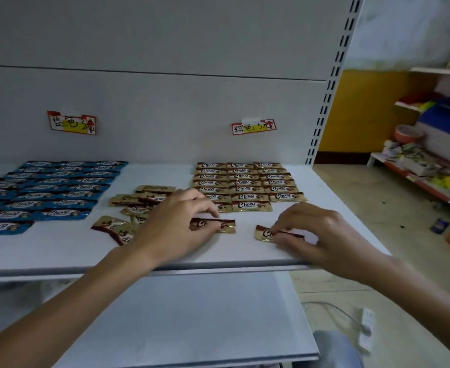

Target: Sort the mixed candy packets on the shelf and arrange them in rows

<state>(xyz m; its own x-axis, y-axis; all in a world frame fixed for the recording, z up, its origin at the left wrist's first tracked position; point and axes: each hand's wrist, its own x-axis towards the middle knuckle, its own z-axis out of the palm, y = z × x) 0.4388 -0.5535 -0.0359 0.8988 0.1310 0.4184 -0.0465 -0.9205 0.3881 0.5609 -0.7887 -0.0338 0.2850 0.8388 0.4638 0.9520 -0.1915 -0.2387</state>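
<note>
On the white shelf (59, 251) blue Choco packets (53, 189) lie in rows at the left. Gold-brown Choco packets (245, 181) lie in rows at the right. A loose heap of gold packets (128, 205) sits between them. My left hand (176, 227) pinches one gold packet (226, 225) flat on the shelf in front of the gold rows. My right hand (311, 229) pinches another gold packet (265, 233) a little to the right, near the shelf's front edge.
Two handwritten labels (71, 122) (253, 126) are stuck on the back panel above the two groups. A lower shelf (192, 328) juts out beneath. To the right, a slotted upright (330, 83), open floor and another rack with goods (425, 160).
</note>
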